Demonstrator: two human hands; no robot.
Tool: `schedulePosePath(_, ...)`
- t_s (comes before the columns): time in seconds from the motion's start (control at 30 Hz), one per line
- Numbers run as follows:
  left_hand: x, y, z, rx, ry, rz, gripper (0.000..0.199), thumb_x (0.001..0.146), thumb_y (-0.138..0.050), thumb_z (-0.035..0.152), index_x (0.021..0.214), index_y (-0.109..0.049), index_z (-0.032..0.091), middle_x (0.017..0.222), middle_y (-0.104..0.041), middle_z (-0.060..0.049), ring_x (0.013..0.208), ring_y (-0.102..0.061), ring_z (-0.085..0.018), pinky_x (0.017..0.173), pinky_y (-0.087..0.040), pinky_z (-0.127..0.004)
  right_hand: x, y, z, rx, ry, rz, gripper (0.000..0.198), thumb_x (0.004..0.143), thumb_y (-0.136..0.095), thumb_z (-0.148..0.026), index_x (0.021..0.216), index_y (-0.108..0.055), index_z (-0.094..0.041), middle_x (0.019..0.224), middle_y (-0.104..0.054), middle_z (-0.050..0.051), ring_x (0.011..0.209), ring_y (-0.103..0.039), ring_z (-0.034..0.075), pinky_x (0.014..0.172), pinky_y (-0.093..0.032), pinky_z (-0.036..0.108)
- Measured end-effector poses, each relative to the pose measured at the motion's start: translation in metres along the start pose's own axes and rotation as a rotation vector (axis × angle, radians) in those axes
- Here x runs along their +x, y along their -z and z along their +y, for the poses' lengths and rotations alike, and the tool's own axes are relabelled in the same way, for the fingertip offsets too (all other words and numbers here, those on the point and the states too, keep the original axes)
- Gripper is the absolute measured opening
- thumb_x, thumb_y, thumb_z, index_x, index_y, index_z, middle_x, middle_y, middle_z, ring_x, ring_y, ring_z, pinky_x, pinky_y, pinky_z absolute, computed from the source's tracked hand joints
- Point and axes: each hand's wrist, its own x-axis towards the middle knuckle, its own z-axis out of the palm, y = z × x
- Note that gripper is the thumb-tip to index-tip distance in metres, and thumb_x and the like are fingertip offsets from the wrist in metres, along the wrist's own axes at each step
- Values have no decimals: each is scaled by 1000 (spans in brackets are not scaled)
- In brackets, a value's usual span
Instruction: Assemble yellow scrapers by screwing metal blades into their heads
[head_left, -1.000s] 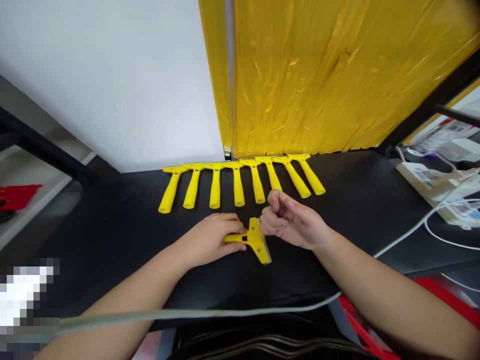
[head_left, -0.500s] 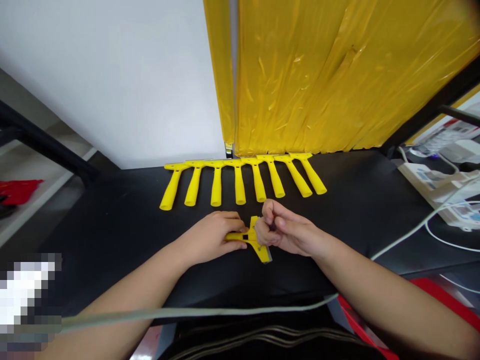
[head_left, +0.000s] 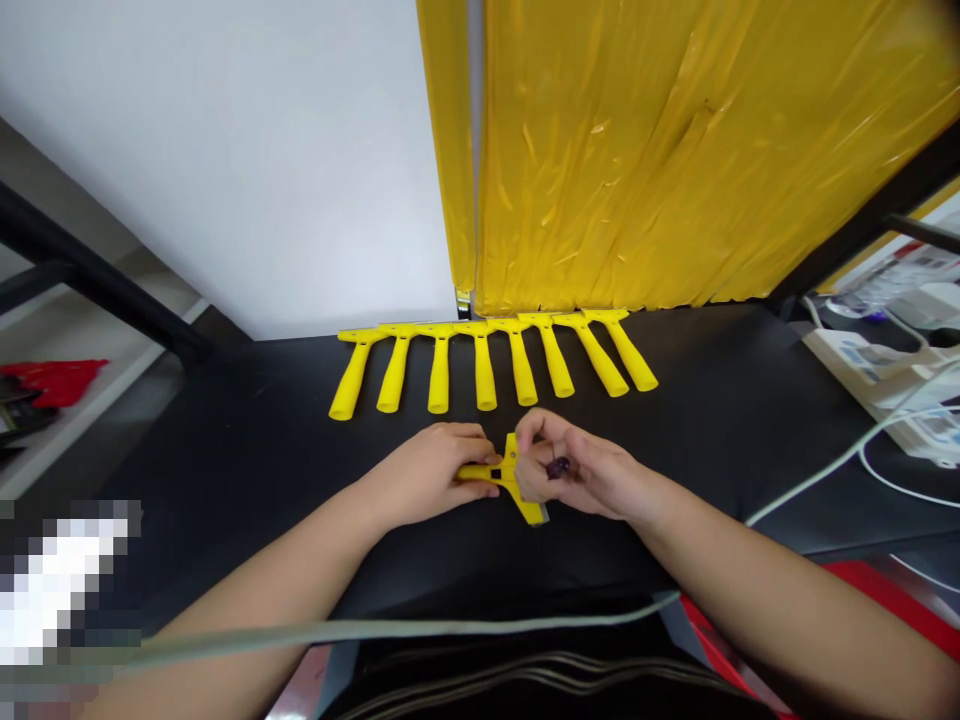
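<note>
A yellow scraper (head_left: 529, 508) lies on the black work surface in front of me, its handle to the left and its wide head with a metal blade edge to the right. My left hand (head_left: 442, 470) grips the handle near the head, thumb below and fingers above. Closed over the middle of the scraper head is my right hand (head_left: 577, 465), holding a small screwdriver whose dark purple handle end (head_left: 559, 467) shows among the fingers. Its tip is hidden under the hand. A screw shows in the upper part of the head.
Several more yellow scrapers (head_left: 484, 375) lie in a row at the back, handles towards me, against a white panel (head_left: 300, 180) and a yellow-wrapped panel (head_left: 637, 160). White power strips (head_left: 862, 370) with cables stand at right. A pale cord (head_left: 420, 630) crosses in front of my body.
My right hand has turned slightly, and the dark handle end shows more clearly between its fingers. The left hand keeps its hold; the whole view has shifted a little.
</note>
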Motion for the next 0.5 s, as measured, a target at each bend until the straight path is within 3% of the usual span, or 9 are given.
schedulePosePath(0.1, 0, -1, -1, 4, -1, 0, 22, 95, -71, 42, 103, -76, 23, 98, -67, -4, 87, -66, -18, 78, -51, -28, 3, -2, 1, 23, 48, 35, 27, 101, -64, -49, 100, -50, -26, 77, -44, -4, 65, -40, 13, 66, -36, 28)
schedulePosePath(0.23, -1, -1, -1, -27, -30, 6, 23, 96, -70, 42, 108, -77, 23, 98, -67, -4, 89, -67, -19, 82, -52, -29, 6, 1, -2, -56, 70, 44, 33, 103, -60, -49, 89, -63, -19, 95, -51, 5, 79, -55, 16, 73, -46, 33)
schedulePosePath(0.37, 0, 0, -2, -12, -5, -2, 22, 94, -72, 41, 105, -76, 22, 101, -68, -5, 88, -67, -18, 78, -51, -28, 4, 1, 0, 14, 22, 58, 39, 106, -50, -52, 96, -66, -18, 70, -42, -2, 63, -44, 14, 66, -40, 32)
schedulePosePath(0.5, 0, -1, -4, 14, -9, -1, 22, 92, -74, 43, 99, -75, 21, 100, -67, -4, 87, -66, -18, 77, -50, -28, 4, -6, 1, 65, 36, 114, 27, 99, -66, -49, 101, -52, -26, 70, -39, -6, 61, -34, 12, 64, -34, 28)
